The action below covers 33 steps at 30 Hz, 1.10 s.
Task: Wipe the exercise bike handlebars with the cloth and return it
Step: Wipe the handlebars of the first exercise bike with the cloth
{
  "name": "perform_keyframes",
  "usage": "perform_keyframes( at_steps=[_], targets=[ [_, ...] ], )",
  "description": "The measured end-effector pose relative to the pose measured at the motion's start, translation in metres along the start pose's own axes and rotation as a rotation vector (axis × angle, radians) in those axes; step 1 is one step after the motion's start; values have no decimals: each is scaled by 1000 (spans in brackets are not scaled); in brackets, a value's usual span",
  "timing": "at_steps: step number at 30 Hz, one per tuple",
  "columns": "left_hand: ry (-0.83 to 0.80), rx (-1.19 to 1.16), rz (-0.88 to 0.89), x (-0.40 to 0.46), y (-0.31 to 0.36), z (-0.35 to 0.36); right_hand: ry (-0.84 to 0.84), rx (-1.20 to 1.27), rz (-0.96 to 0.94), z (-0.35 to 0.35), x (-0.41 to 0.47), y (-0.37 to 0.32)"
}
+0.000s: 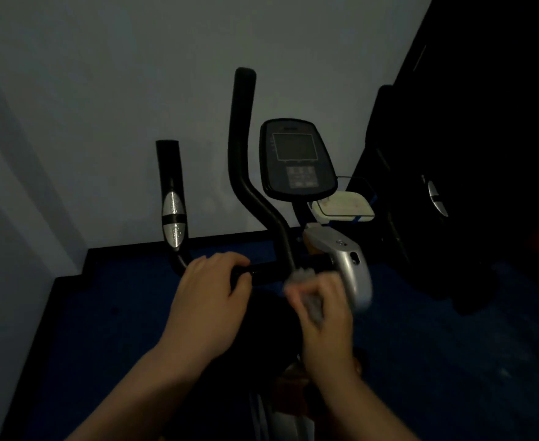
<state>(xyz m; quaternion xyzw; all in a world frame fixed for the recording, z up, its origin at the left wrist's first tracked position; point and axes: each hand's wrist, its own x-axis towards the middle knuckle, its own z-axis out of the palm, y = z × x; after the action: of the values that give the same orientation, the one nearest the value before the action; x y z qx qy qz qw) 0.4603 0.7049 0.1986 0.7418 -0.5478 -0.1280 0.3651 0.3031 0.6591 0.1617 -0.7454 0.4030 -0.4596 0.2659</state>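
Nearest the lens, the right hand [320, 308] has its fingers curled tight around the bunched pale cloth [306, 289], pressed against the horizontal handlebar [268, 270] just beside the silver housing [349, 265]. The left hand [209, 297] is wrapped over the same bar further left, fingers closed on it, apparently steadying it. The bar's long axis runs left to right across the view (the room is dim and the cloth blurred), so the right hand is nearer the unwiped stretch between the hands, and the stroke likely runs leftward along it.
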Motion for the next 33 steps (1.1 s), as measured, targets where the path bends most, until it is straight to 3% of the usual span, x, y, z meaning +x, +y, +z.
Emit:
perform_keyframes(
  at_steps=[2, 5, 8, 12, 16, 19, 24, 27, 31, 33],
  targets=[
    [1, 6, -5, 0, 0, 0, 1, 14, -2, -1, -7, 1],
    [-14, 18, -11, -1, 0, 0, -16, -151, -91, 4, 35, 0],
    [-31, 0, -33, -1, 3, -1, 24, -180, 0, 3, 86, -3],
    [-45, -19, -55, 0, 5, -2, 63, -264, 34, -3, 62, 12],
    [-54, -34, -51, -1, 4, -4, -35, -858, -222, -14, 71, 19],
    [-55, -26, -50, 0, 4, -5, -191, -1022, -172, -23, 110, 19],
    [-23, -52, -58, -3, 3, -4, -91, -921, -187, -11, 70, 18],
    [-47, -42, -58, -1, 3, -3, -183, -973, -318, -22, 92, 26],
    [-38, -54, -64, 0, 1, -1, -183, -988, -210, -11, 110, 24],
    [-34, -72, -69, -1, 1, -2, -151, -959, -243, -14, 89, 25]
  ],
)
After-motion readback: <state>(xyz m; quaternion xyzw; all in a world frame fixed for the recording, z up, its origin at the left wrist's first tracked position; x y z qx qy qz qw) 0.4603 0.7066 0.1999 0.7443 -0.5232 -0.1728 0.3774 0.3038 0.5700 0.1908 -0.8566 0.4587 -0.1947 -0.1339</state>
